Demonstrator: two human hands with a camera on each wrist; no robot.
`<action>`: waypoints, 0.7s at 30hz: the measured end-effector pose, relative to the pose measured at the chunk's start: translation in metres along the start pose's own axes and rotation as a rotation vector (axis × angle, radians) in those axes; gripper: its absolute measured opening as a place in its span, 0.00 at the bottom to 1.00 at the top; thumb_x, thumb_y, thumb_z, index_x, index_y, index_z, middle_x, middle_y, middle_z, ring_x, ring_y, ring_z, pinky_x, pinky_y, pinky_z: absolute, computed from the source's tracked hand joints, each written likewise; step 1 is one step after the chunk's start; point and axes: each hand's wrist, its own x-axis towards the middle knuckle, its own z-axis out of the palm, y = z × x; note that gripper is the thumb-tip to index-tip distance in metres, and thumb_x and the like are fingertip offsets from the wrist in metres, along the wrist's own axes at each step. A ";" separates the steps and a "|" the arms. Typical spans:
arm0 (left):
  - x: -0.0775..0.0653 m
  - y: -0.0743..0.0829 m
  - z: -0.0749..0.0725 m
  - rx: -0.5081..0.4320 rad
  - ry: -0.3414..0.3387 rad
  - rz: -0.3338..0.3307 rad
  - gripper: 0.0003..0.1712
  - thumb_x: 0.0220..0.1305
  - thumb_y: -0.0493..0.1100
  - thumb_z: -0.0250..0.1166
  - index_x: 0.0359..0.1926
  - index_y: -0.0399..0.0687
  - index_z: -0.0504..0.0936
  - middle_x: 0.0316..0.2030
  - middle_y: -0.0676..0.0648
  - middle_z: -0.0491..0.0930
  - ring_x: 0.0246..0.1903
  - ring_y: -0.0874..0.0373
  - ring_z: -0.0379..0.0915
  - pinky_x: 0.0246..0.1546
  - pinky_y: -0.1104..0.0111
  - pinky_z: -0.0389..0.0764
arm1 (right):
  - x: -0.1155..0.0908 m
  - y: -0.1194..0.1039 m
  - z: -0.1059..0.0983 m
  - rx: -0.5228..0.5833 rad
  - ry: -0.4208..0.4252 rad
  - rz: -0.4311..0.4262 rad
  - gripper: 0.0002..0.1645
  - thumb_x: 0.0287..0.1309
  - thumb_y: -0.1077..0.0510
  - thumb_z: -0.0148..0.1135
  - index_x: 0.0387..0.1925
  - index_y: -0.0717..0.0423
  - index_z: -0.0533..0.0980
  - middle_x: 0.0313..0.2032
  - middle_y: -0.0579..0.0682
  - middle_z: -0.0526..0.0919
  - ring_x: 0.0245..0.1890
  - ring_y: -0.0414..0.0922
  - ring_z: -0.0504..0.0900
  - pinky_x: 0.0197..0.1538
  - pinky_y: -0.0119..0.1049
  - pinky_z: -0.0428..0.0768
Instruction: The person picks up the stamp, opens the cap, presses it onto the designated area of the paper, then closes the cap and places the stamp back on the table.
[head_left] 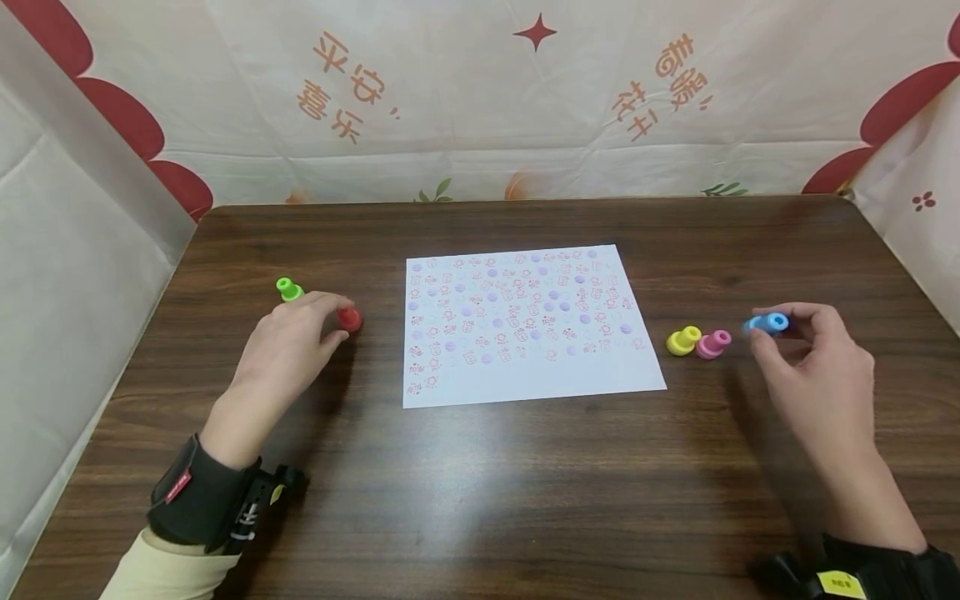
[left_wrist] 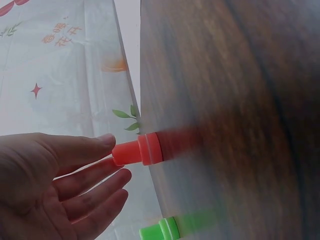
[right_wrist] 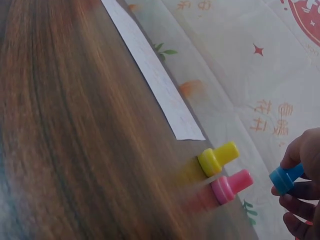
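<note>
On the table's left side, a red toy stamp (head_left: 349, 319) stands upright with its base on the wood. My left hand (head_left: 288, 342) holds its narrow handle between thumb and index finger; the left wrist view shows the other fingers loosely bent. Just behind that hand stands a green stamp (head_left: 288, 289). Over on the right, my right hand (head_left: 828, 387) pinches a blue stamp (right_wrist: 284, 180) by thumb and fingers, raised off the tabletop and tilted. A yellow stamp (head_left: 683, 341) and a pink stamp (head_left: 712, 344) stand side by side left of it.
A white sheet of paper (head_left: 517, 379) lies mid-table, covered in rows of small red and purple prints, with a blank strip along its near edge. The brown wooden table (head_left: 480, 483) meets a hanging printed cloth (head_left: 465, 92) at its far edge.
</note>
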 end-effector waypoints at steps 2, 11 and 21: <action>0.000 0.000 0.000 -0.007 0.011 0.000 0.21 0.62 0.36 0.69 0.57 0.41 0.80 0.55 0.36 0.81 0.44 0.43 0.82 0.41 0.49 0.84 | 0.001 0.003 0.000 -0.005 -0.020 0.000 0.23 0.68 0.53 0.59 0.58 0.60 0.71 0.53 0.63 0.82 0.34 0.13 0.63 0.30 0.10 0.63; -0.001 -0.001 0.001 -0.028 0.031 0.002 0.16 0.61 0.35 0.71 0.51 0.41 0.82 0.47 0.36 0.83 0.35 0.46 0.81 0.36 0.51 0.84 | 0.003 0.011 0.001 -0.040 -0.119 0.038 0.25 0.68 0.52 0.59 0.59 0.63 0.71 0.54 0.66 0.80 0.43 0.30 0.76 0.30 0.09 0.62; -0.001 -0.002 0.002 -0.042 0.051 0.001 0.13 0.59 0.34 0.72 0.46 0.41 0.82 0.42 0.38 0.82 0.32 0.47 0.78 0.34 0.52 0.82 | 0.004 0.019 0.006 -0.092 -0.222 0.047 0.26 0.68 0.52 0.59 0.57 0.67 0.71 0.52 0.72 0.77 0.50 0.67 0.78 0.43 0.55 0.78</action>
